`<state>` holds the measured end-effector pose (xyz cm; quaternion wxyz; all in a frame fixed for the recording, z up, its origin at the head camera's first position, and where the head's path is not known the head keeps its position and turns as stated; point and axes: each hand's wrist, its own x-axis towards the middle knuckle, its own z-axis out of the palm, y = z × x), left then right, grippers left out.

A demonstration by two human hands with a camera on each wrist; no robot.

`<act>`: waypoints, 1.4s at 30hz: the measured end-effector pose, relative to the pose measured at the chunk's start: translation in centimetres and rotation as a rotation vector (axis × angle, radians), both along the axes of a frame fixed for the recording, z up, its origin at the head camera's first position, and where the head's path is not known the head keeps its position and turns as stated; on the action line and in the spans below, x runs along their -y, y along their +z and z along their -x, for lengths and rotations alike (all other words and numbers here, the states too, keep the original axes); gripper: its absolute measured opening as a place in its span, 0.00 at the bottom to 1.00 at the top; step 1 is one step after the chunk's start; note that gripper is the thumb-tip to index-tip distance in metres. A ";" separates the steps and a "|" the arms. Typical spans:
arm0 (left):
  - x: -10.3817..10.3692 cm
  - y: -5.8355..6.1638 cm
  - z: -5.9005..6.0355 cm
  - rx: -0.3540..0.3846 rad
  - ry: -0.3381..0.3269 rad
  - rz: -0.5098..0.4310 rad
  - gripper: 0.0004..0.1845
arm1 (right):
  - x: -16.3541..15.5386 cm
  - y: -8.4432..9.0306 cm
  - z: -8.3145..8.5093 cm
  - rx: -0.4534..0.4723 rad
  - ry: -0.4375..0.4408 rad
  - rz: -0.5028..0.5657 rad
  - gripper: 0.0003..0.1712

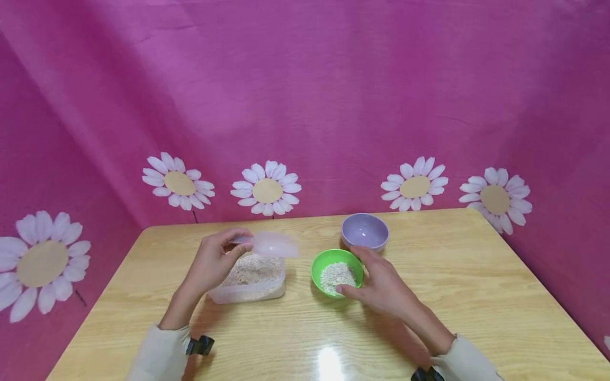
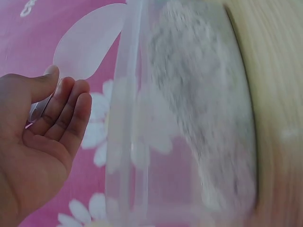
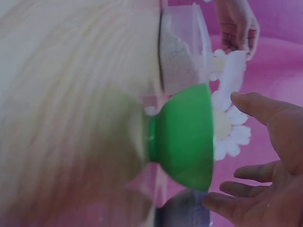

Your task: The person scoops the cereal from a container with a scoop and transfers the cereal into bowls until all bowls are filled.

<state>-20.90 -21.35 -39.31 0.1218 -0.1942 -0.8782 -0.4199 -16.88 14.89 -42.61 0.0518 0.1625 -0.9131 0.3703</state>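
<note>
My left hand (image 1: 223, 259) pinches the handle of a translucent plastic scoop (image 1: 275, 245) between thumb and fingers, above a clear plastic container (image 1: 252, 293). Pale, flaky grain (image 1: 252, 270) lies inside that container. In the left wrist view the scoop (image 2: 90, 42) shows beyond the container's rim, its handle running under the thumb. A green bowl (image 3: 184, 137) stands upright on the table and holds a heap of similar pale flakes (image 1: 337, 276). Around the bowl's right side is my right hand (image 1: 381, 283), thumb and fingers spread close to the rim.
Just behind the green bowl stands a purple bowl (image 1: 364, 233) with nothing visible inside. Everything rests on a light wooden table (image 1: 457, 264). A magenta cloth (image 1: 305, 106) printed with white flowers hangs at the back and sides.
</note>
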 end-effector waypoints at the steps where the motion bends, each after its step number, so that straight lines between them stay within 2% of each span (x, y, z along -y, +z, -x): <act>1: 0.5 0.0 0.0 0.005 0.014 0.008 0.13 | 0.2 0.1 -0.1 -0.012 -0.004 -0.009 0.51; 11: 5.3 0.0 -1.1 -0.011 0.136 0.106 0.13 | 4.1 1.0 0.0 -0.015 0.044 0.016 0.52; 18: 7.7 0.0 -1.6 -0.070 0.166 0.151 0.12 | 7.1 1.5 0.4 0.048 0.073 0.051 0.53; 23: 9.0 0.2 -1.4 -0.144 0.132 0.229 0.11 | 8.8 1.4 0.6 0.068 0.098 0.085 0.53; 26: 9.5 0.7 -1.2 -0.161 0.097 0.289 0.10 | 9.5 1.4 0.6 0.069 0.109 0.096 0.53; 35: 9.4 2.4 -0.5 -0.111 0.000 0.417 0.06 | 11.1 0.6 1.0 0.068 0.146 0.109 0.54; 38: 8.9 2.3 -0.2 -0.105 -0.040 0.443 0.05 | 11.7 0.2 1.1 0.089 0.158 0.131 0.54; 42: 8.4 1.6 0.0 -0.088 -0.081 0.443 0.06 | 12.4 -0.2 1.1 0.119 0.172 0.135 0.56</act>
